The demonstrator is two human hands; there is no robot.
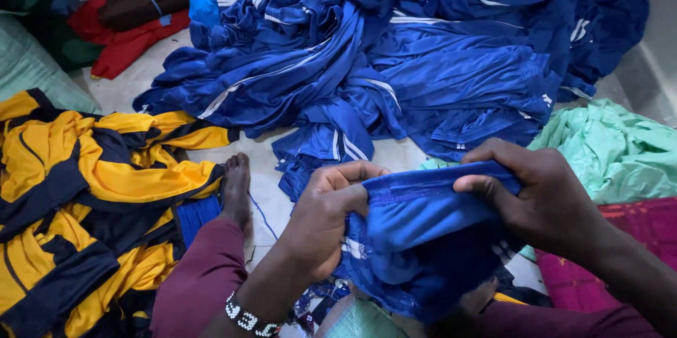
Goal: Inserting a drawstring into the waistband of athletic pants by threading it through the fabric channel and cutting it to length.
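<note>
Both my hands grip one blue garment (423, 232) with a stitched waistband, held over my lap. My left hand (328, 214) clutches its left end, fingers curled over the band. My right hand (536, 197) pinches the right end of the band between thumb and fingers. The cloth bunches and hangs down between the hands. A beaded black-and-white bracelet (248, 318) sits on my left wrist.
A big heap of blue garments with white stripes (395, 49) covers the floor ahead. Yellow-and-navy garments (84, 197) are piled at left beside my bare foot (236, 186). Green sacking (613, 147) lies at right. Another person's arm (141, 6) rests on red cloth far left.
</note>
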